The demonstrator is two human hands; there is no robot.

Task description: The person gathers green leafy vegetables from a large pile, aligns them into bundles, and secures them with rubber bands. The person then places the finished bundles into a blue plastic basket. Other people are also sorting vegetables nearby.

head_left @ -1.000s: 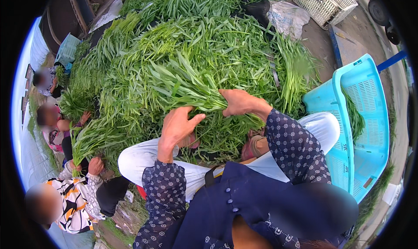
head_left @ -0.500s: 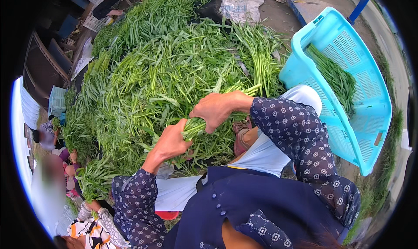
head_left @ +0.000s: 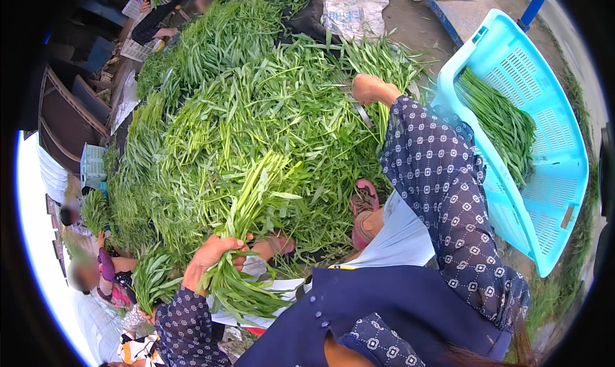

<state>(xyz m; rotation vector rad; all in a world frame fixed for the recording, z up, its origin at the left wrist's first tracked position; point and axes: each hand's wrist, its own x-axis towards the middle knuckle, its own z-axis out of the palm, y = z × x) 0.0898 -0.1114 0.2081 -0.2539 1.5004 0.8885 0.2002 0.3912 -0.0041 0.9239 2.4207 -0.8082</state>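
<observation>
One bunch of greens (head_left: 248, 208), gripped by the left hand (head_left: 213, 254) alone, could slip apart if loosened; right hand (head_left: 374, 90) finger closure is indeterminable.

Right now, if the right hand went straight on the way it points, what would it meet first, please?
Probably the heap of leafy greens to the left of the right hand, though the gap between them is unclear.

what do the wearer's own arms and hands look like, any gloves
The left sleeve and right sleeve are long, navy and thin-looking, with repeated pale squarish motifs. The left hand and right hand are bare, no gloves.
</observation>
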